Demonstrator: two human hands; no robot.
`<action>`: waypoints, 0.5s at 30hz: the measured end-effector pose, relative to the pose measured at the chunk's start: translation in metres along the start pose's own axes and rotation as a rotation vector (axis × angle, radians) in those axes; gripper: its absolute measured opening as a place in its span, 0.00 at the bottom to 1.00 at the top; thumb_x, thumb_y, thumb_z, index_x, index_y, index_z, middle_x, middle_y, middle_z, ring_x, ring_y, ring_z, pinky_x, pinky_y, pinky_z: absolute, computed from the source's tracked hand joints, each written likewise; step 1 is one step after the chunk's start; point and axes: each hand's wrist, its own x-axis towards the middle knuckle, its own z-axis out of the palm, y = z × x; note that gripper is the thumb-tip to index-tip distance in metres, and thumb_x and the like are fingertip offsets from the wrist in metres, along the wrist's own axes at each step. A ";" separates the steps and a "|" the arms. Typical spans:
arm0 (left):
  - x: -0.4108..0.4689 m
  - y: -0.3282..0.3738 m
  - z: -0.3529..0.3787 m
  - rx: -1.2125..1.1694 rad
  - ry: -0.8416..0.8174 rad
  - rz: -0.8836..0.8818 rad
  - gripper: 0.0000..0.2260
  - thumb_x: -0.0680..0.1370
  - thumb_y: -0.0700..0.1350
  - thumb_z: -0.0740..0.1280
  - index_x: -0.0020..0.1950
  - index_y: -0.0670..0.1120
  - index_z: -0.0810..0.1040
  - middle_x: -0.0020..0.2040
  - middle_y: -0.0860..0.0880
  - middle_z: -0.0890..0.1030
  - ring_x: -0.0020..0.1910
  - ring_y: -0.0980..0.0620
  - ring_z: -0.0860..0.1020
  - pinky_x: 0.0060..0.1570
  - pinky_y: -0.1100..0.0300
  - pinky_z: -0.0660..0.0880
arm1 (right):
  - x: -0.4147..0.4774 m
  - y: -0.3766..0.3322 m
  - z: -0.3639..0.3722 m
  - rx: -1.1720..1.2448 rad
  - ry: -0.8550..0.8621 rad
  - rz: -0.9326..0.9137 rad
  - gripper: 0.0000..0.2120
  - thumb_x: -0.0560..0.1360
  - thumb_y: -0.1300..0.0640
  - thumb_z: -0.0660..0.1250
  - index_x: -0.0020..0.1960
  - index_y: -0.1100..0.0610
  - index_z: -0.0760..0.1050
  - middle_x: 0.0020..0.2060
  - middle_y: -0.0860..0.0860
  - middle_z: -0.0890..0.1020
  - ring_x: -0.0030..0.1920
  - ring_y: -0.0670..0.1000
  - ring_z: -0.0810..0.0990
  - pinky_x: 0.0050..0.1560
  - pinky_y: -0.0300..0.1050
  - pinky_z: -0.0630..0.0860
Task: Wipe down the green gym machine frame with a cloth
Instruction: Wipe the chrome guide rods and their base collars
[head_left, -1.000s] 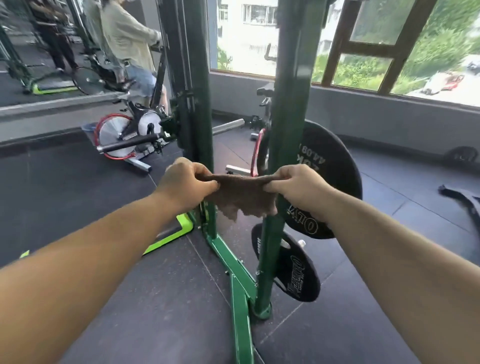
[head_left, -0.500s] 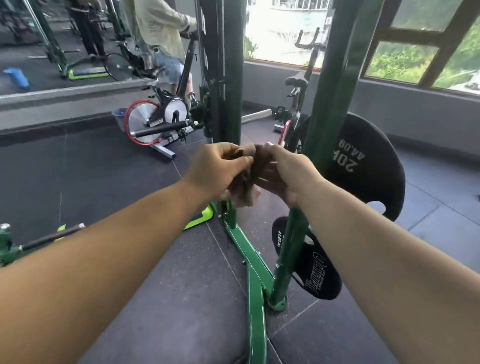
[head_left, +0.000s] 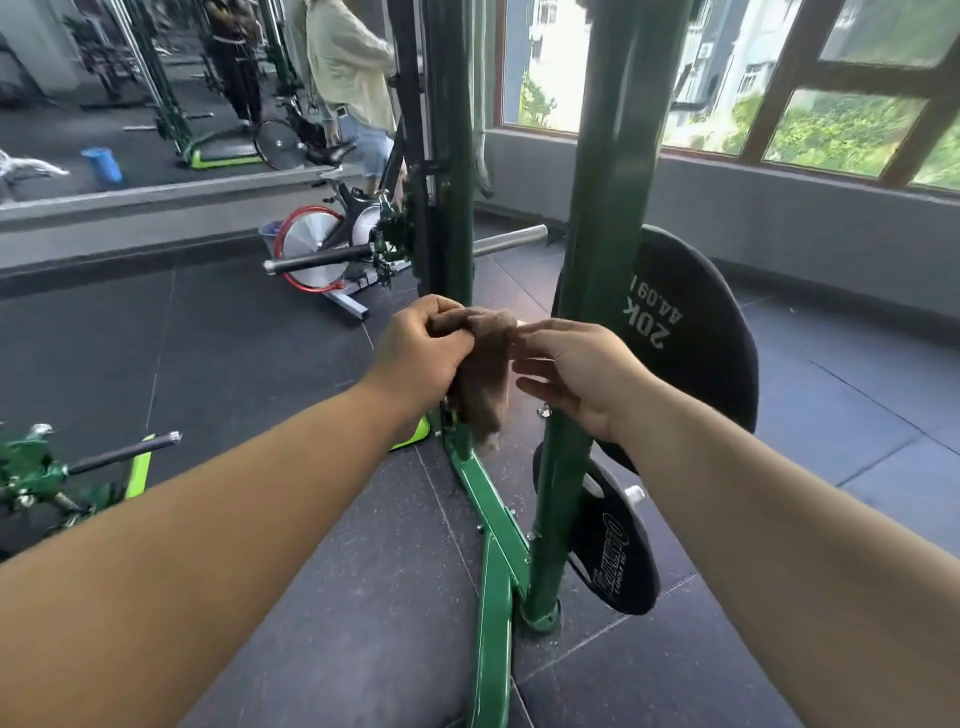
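Head view: left hand (head_left: 415, 348) is pinching the brown cloth (head_left: 480, 376); right hand (head_left: 576, 374) is hovering loosely open, holding nothing. The cloth risks slipping before reaching the green upright (head_left: 597, 260).

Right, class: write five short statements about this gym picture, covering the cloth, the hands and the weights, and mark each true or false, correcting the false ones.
1. The left hand holds the brown cloth in its grip. True.
2. The cloth is pressed flat against the green post. False: it hangs bunched between the hands, in front of the frame.
3. The right hand is clenched in a fist. False: its fingers are loosely extended beside the cloth.
4. A large black weight plate marked 20K sits behind the post. True.
5. The floor is pale wood. False: it is dark matting.
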 end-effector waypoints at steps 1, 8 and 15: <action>0.001 -0.001 0.000 -0.037 -0.016 -0.016 0.06 0.74 0.37 0.67 0.44 0.49 0.78 0.39 0.47 0.79 0.39 0.48 0.76 0.36 0.57 0.75 | 0.001 0.001 -0.002 -0.030 0.003 -0.019 0.08 0.77 0.67 0.67 0.52 0.57 0.77 0.40 0.53 0.81 0.41 0.49 0.79 0.45 0.42 0.79; 0.026 0.011 0.020 -0.097 -0.119 0.039 0.11 0.76 0.31 0.68 0.46 0.48 0.80 0.40 0.49 0.81 0.41 0.51 0.78 0.38 0.60 0.76 | 0.007 -0.014 -0.026 -0.043 -0.062 -0.045 0.08 0.76 0.66 0.67 0.54 0.58 0.79 0.45 0.55 0.83 0.46 0.52 0.80 0.57 0.49 0.79; 0.005 0.030 0.065 0.067 -0.065 0.080 0.06 0.73 0.38 0.74 0.45 0.48 0.81 0.41 0.45 0.84 0.40 0.45 0.82 0.36 0.53 0.80 | -0.011 -0.021 -0.073 -0.064 -0.022 -0.095 0.02 0.75 0.66 0.67 0.46 0.61 0.78 0.40 0.57 0.79 0.44 0.55 0.77 0.52 0.53 0.76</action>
